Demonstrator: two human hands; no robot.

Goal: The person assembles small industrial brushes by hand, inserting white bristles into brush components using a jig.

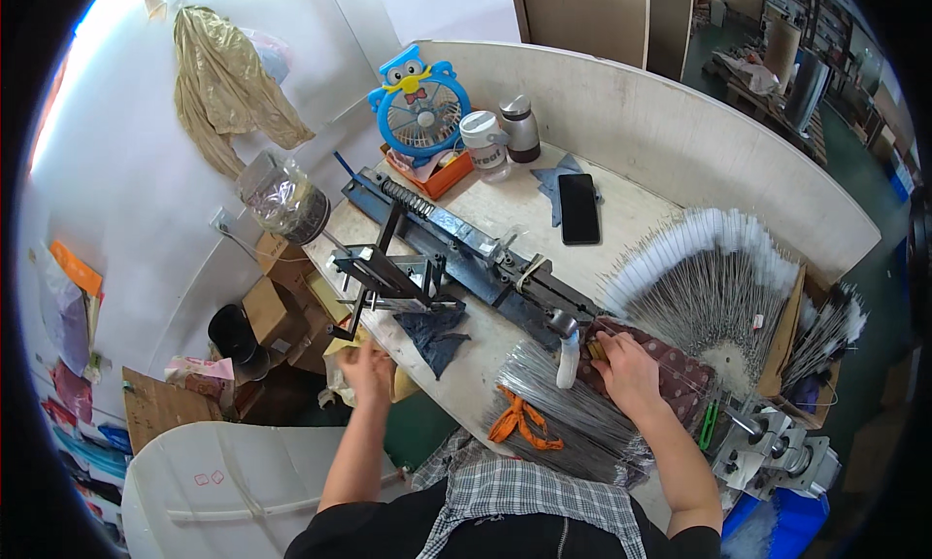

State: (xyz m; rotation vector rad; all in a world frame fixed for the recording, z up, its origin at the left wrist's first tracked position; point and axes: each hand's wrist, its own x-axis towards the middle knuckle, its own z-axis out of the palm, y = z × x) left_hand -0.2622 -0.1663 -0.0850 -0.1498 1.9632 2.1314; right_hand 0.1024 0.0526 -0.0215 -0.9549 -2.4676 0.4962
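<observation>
Near the frame's centre top we see a dark phone [580, 208], its black screen blank, lying flat on the table [631, 214]. Left of it stands a white tub [482, 139] with a dark-lettered label. At left centre, brown cardboard boxes [274, 302] are stacked below the table edge.

A pale worktable [524, 214] bore a blue metal jig [456, 243], a black phone [579, 208] farther off, wire bundles [573, 404] near.
</observation>
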